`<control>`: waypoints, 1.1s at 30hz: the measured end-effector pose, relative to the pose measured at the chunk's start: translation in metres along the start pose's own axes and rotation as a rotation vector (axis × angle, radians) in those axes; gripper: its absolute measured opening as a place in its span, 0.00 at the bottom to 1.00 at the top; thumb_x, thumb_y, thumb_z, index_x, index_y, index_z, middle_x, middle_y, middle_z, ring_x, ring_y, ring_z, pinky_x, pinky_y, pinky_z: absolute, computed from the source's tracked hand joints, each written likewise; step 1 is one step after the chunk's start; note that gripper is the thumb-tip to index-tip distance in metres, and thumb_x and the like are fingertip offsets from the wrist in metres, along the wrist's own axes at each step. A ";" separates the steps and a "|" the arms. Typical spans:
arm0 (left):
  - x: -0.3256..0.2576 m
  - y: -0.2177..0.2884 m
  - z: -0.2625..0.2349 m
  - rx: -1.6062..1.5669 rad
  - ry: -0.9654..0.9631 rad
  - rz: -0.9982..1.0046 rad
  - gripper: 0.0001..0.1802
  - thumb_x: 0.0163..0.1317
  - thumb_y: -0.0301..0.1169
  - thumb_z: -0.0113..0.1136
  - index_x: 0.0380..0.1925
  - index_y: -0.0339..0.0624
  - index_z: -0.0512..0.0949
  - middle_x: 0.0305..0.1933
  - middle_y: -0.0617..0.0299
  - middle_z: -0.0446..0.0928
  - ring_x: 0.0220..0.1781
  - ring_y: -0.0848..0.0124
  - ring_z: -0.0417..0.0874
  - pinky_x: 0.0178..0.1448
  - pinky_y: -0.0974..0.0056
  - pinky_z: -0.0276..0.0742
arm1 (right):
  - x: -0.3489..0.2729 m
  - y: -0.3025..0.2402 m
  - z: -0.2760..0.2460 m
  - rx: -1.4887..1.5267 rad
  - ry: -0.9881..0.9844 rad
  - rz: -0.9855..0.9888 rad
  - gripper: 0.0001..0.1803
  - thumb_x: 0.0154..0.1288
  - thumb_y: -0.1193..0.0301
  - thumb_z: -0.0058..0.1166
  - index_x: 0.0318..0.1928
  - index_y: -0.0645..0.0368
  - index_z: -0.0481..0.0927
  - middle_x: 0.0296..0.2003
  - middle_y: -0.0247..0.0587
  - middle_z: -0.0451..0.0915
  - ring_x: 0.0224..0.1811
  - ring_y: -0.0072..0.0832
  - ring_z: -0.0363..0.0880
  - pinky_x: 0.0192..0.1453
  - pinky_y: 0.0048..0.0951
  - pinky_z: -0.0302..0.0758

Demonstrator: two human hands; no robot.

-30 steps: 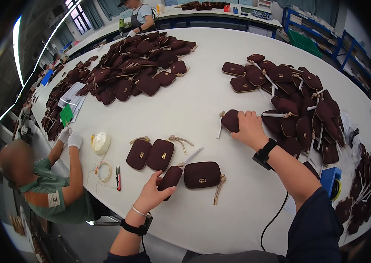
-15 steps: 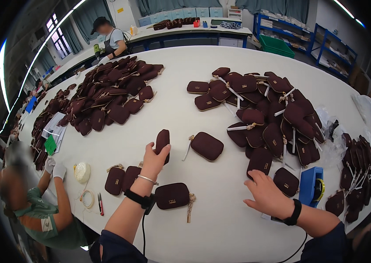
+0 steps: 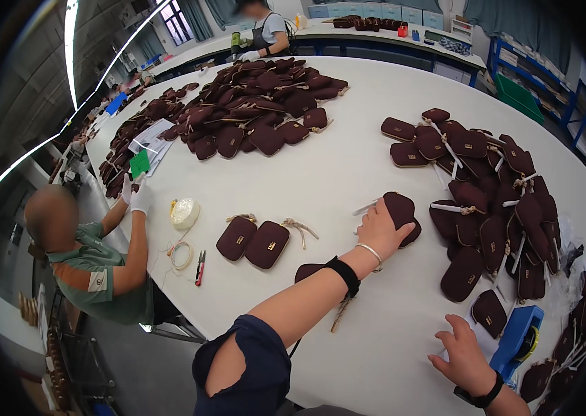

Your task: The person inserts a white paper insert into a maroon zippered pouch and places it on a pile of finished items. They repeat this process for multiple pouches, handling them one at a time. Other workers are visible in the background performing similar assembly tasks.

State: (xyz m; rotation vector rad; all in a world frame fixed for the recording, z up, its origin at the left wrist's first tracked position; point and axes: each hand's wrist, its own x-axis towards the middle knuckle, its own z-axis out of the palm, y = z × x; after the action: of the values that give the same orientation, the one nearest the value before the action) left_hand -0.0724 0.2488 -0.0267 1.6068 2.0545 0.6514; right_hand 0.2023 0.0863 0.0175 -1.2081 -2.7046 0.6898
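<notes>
My left hand (image 3: 381, 234) reaches across the table and grips a dark maroon zip pouch (image 3: 401, 206). Another pouch seems to lie partly beneath it, and a white strip pokes out beside my fingers. Under my left forearm a further pouch (image 3: 307, 271) is mostly hidden, its beige cord (image 3: 339, 315) showing below. Two pouches, a left one (image 3: 235, 238) and a right one (image 3: 267, 245), lie side by side with knotted cords. My right hand (image 3: 469, 362) is held with fingers apart and nothing in it, close to a single pouch (image 3: 489, 313) and a blue tape dispenser (image 3: 517, 335).
Pouches with white strips form a pile (image 3: 487, 191) at right; a larger heap (image 3: 258, 104) lies far left. A white twine roll (image 3: 185, 213), a tape ring (image 3: 181, 255) and red-black snips (image 3: 200, 268) lie near a gloved co-worker (image 3: 99, 267). Another person stands behind the heap.
The view has turned left. My left hand has carried its upright pouch right, over the one lying there. My right hand has drawn back from the pile's near pouch.
</notes>
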 end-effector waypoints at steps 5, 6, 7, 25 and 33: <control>0.009 -0.088 -0.051 -0.002 0.256 0.235 0.39 0.62 0.49 0.62 0.63 0.30 0.66 0.65 0.41 0.68 0.65 0.48 0.72 0.67 0.51 0.69 | -0.003 -0.004 0.001 -0.009 0.008 -0.030 0.24 0.51 0.69 0.68 0.48 0.67 0.76 0.61 0.66 0.63 0.67 0.58 0.61 0.66 0.49 0.65; 0.005 -0.105 -0.080 0.043 0.262 0.174 0.36 0.61 0.48 0.63 0.60 0.30 0.69 0.64 0.41 0.70 0.63 0.47 0.73 0.65 0.51 0.71 | -0.005 -0.004 0.001 -0.001 0.008 -0.017 0.24 0.51 0.69 0.69 0.48 0.66 0.76 0.61 0.65 0.63 0.66 0.58 0.62 0.66 0.49 0.66; 0.000 -0.129 -0.105 0.164 0.308 0.128 0.33 0.60 0.47 0.64 0.55 0.30 0.73 0.61 0.41 0.71 0.61 0.46 0.74 0.63 0.50 0.73 | -0.005 -0.004 0.001 0.001 0.014 -0.011 0.25 0.51 0.69 0.69 0.48 0.65 0.75 0.61 0.64 0.64 0.66 0.57 0.63 0.66 0.48 0.66; -0.075 -0.217 -0.135 0.631 0.026 -0.272 0.43 0.59 0.69 0.52 0.69 0.59 0.65 0.73 0.32 0.52 0.72 0.32 0.53 0.71 0.35 0.51 | 0.023 -0.028 0.004 -0.066 -0.017 -0.086 0.22 0.55 0.68 0.68 0.47 0.63 0.75 0.60 0.60 0.66 0.65 0.55 0.65 0.65 0.46 0.67; -0.103 -0.203 -0.123 0.614 0.017 -0.083 0.40 0.60 0.64 0.55 0.68 0.58 0.67 0.73 0.31 0.53 0.72 0.30 0.55 0.71 0.34 0.51 | 0.054 -0.042 -0.006 -0.037 0.011 -0.143 0.21 0.56 0.69 0.65 0.47 0.67 0.77 0.60 0.63 0.66 0.66 0.53 0.64 0.66 0.47 0.67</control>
State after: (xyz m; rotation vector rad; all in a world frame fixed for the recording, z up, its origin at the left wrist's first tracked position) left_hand -0.2790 0.0949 -0.0485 1.8068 2.4678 -0.0144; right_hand 0.1383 0.1037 0.0364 -1.0102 -2.7721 0.6151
